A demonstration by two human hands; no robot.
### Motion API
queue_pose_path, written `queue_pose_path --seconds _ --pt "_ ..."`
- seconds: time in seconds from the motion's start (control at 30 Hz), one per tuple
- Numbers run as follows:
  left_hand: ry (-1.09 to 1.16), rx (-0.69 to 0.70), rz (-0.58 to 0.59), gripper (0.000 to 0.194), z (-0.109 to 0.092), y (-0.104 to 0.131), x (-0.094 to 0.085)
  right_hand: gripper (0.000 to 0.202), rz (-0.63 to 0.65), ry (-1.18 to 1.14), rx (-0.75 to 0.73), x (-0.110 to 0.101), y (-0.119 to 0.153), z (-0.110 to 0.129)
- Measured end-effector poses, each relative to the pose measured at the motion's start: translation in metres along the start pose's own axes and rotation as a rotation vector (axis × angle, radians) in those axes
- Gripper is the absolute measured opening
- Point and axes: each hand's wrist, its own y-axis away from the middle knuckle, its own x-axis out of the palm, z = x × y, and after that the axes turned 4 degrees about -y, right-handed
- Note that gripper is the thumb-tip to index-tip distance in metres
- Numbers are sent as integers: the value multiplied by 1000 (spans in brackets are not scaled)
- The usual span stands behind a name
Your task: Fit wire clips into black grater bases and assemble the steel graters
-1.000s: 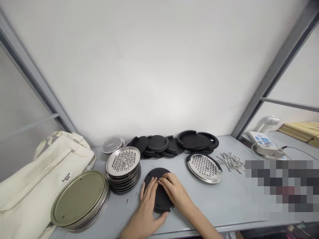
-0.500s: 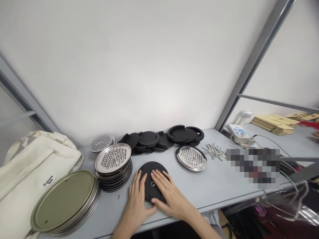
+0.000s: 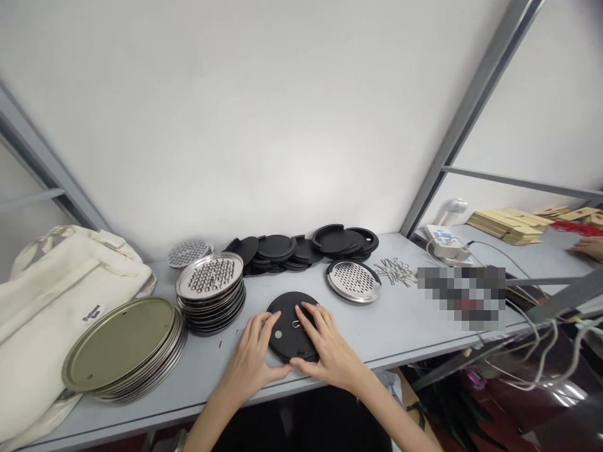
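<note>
A black round disc [image 3: 287, 349] lies on the bench in front of me, with a pale round spot, perhaps a hole, at its left. My left hand [image 3: 254, 351] curls around its left edge, fingertips on the rim and thumb at the front. My right hand [image 3: 330, 345] grips its right side, fingers bent over the top and thumb at the front edge. A small bent wire hook [image 3: 296, 324] lies on the disc, partly under the right fingers. Behind the right hand rests a round metal grater [image 3: 354, 280] with a black rim piece; several wire hooks [image 3: 396, 271] are heaped beside it.
To the left stand a stack of round graters [image 3: 210, 276], a stack of green oval plates [image 3: 122, 342] and a cream cloth bag [image 3: 42, 320]. Black discs [image 3: 277, 248] line the wall. At right are a white device [image 3: 447, 242] with cables and yellowish pieces [image 3: 504, 225].
The disc has turned, so its pale round spot now shows at the left. My left fingers have drawn back to its edge. The hook has shifted under my right fingers.
</note>
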Motion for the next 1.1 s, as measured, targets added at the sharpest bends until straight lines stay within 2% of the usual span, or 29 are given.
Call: queue_pose_path --seconds 0.17,0.27,0.33,0.47,0.57,0.73,0.87,1.0,1.1 --pt "10 -27 24 82 -5 2 0 83 11 -34 -59 -2 4 5" --pt "158 12 83 76 -7 3 -6 84 4 -28 -72 -3 4 6" --pt "372 9 71 68 -4 3 -9 84 -11 -16 -77 -2 4 5" --pt "947 -84 13 53 7 0 -13 85 -61 15 -97 2 5 0" --pt "1154 -87 -25 48 12 -1 -12 86 -111 49 -97 6 5 -3" --pt "1210 -90 -30 41 9 -1 -12 78 -175 111 -118 17 7 -9" --pt "1174 -162 -37 33 7 -2 -12 79 -247 135 -148 21 7 -18" --pt "1080 -268 -31 29 10 -3 -7 73 -231 60 -86 3 6 -23" --pt "1030 -323 -18 31 13 -2 -2 60 -234 -94 60 -18 9 -24"
